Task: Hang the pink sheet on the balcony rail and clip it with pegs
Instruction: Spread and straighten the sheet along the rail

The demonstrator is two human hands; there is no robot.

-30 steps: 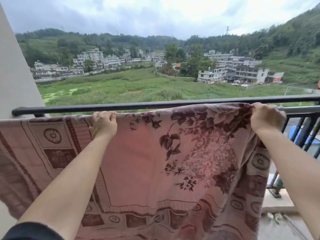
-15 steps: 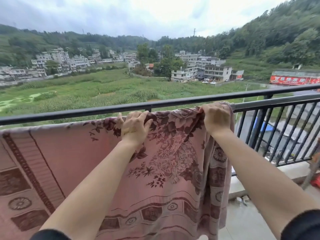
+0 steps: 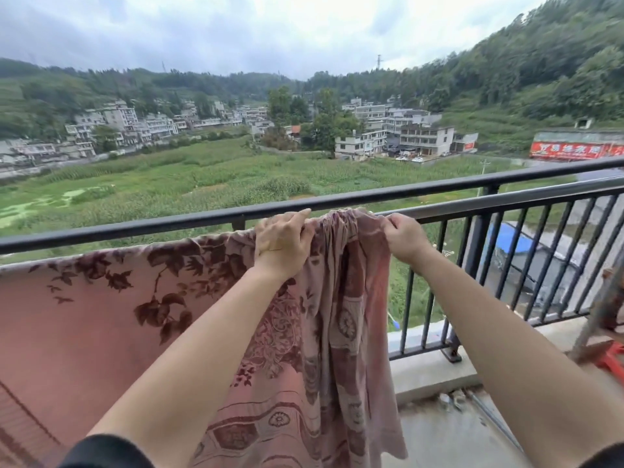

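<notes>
The pink sheet (image 3: pixel 84 325), printed with dark maroon flowers and borders, hangs over a lower bar just behind the black balcony rail (image 3: pixel 135 226) and spreads to the left edge of view. Its right end is bunched into folds between my hands. My left hand (image 3: pixel 282 238) presses on the sheet's top edge with fingers curled over it. My right hand (image 3: pixel 403 236) pinches the sheet's right corner at the same height. No pegs are in view.
Vertical black balusters (image 3: pixel 526 261) run to the right of the sheet above a concrete kerb (image 3: pixel 435 363). A red object with a metal leg (image 3: pixel 607 352) stands at the right edge. Fields and houses lie beyond the rail.
My view has swung to the right along the rail. Both hands have moved closer together, and the sheet's right end has gathered into folds between them.
</notes>
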